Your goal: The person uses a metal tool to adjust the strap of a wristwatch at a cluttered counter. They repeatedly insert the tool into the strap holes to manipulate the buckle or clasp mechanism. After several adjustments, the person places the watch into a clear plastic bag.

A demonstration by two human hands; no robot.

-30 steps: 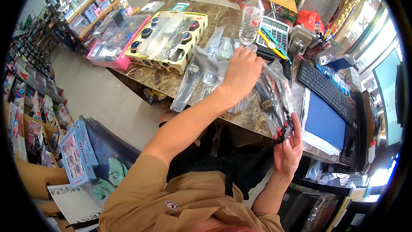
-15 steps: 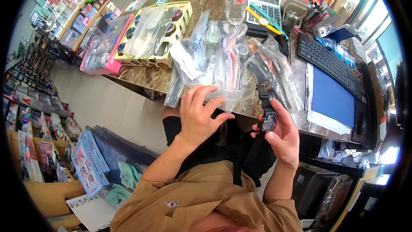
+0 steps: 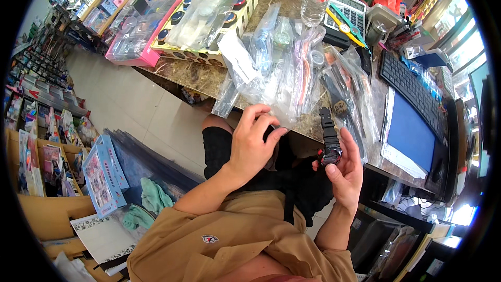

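Observation:
My right hand (image 3: 344, 169) holds a black wristwatch (image 3: 330, 151) with red accents, its fingers and thumb around the watch case. One end of the strap points up and away toward the table. My left hand (image 3: 255, 141) is at the table's near edge, fingers bent and thumb a little apart, with nothing visible in it. Just beyond its fingertips lie clear plastic bags (image 3: 282, 81) with watches and straps inside. More bagged dark watches (image 3: 347, 89) lie beyond my right hand.
A yellow box (image 3: 245, 21) of watches and a pink box (image 3: 151, 55) stand at the left. Behind the bags are a water bottle (image 3: 315, 0) and a calculator (image 3: 348, 13). A keyboard (image 3: 412, 86) and blue folder (image 3: 409, 130) lie to the right.
My left hand's fingers and thumb have drawn closer together. The watch has turned a little in my right hand, its strap now more upright. The view has shifted slightly.

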